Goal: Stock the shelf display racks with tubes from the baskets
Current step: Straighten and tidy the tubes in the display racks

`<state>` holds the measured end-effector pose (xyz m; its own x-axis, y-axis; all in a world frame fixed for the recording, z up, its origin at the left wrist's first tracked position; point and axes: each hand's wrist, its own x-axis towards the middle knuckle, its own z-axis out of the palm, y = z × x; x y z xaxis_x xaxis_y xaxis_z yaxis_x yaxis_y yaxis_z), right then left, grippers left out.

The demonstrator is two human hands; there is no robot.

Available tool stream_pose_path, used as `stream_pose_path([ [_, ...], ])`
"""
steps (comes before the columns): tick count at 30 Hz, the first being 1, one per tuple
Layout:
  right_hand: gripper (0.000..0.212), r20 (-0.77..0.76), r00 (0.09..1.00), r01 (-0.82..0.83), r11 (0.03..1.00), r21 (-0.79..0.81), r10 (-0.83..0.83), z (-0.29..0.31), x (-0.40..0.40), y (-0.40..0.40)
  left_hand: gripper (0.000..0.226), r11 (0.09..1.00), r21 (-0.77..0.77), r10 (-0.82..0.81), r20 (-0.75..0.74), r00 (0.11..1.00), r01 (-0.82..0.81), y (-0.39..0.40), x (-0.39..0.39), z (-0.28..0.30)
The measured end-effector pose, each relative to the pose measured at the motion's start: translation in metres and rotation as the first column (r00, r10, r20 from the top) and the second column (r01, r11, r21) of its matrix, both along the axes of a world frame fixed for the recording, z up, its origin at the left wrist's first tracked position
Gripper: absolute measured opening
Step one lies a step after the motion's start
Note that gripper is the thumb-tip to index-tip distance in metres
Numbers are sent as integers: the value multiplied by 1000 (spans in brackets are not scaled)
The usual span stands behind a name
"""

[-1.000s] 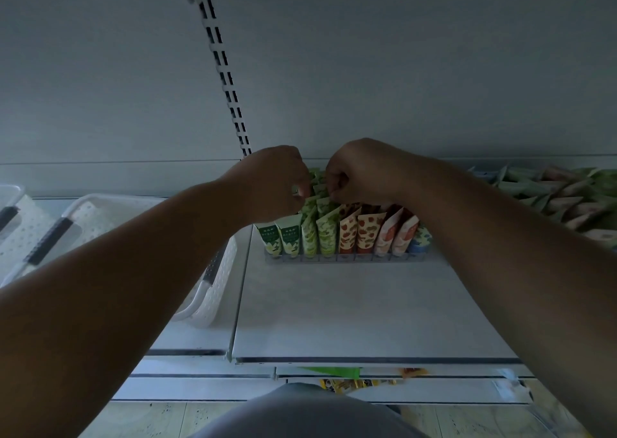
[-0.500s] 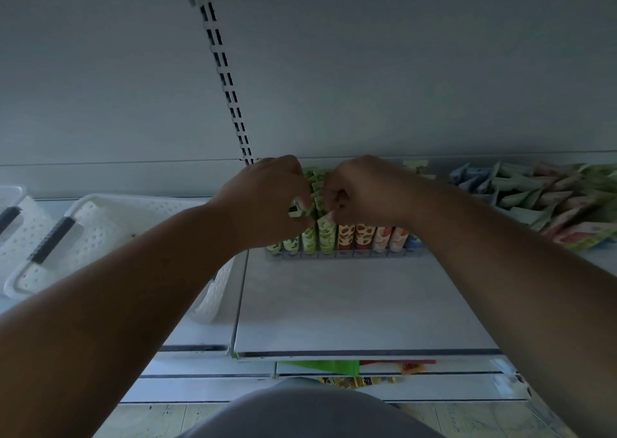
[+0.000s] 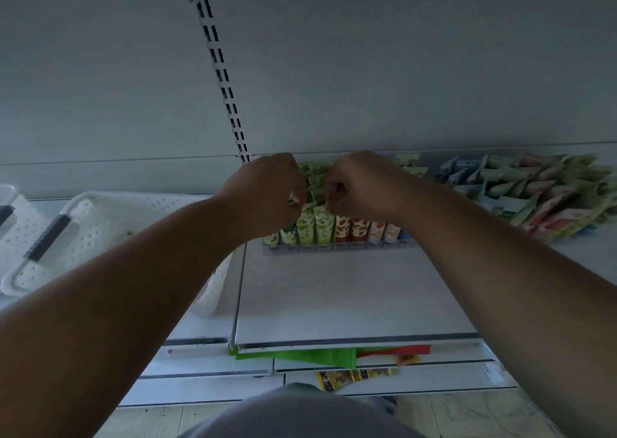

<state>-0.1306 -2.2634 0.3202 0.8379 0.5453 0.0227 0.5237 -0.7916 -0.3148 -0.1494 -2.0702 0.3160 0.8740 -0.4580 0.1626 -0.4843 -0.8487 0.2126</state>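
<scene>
Display rack [image 3: 337,246]: low grey tray on the white shelf [image 3: 334,297], packed with upright tubes in green, red and pink rows.
Left hand [image 3: 263,193]: over the rack's left end, fingers curled in — pinching the green tubes [image 3: 315,183] in the back rows.
Right hand [image 3: 360,185]: just right of the left one, knuckles up, gripping the same green cluster.
White basket [image 3: 110,217]: left of the rack, black handle across it.
Loose tube pile [image 3: 541,193]: right of the rack — a mixed heap on the shelf.
</scene>
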Motion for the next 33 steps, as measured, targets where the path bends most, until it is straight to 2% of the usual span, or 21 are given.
stream_pose_path([
  [7,11,8,1000,12,997,70,-12,-3,0,-9,11,998,-37,60,28,998,-59,-6,-7,-1],
  [11,11,58,998,-9,987,158,0,4,11,-24,10,985,-98,143,37,989,-139,-13,-10,5],
  [14,8,74,997,2,983,183,-16,10,22,-39,10,978,-83,192,23,981,-189,-19,-7,9],
  [18,7,24,999,38,968,247,-45,7,35,-54,10,977,-72,203,31,979,-200,-30,4,9],
  [22,4,99,994,30,986,163,-47,2,50,-60,10,976,-81,201,14,979,-200,-41,17,6],
  [27,3,107,994,26,993,118,-39,-3,64,-65,14,979,-55,201,47,978,-198,-51,41,3],
  [33,9,87,996,-26,999,-19,28,-9,81,-64,17,980,-6,197,-29,980,-197,-62,70,11],
])
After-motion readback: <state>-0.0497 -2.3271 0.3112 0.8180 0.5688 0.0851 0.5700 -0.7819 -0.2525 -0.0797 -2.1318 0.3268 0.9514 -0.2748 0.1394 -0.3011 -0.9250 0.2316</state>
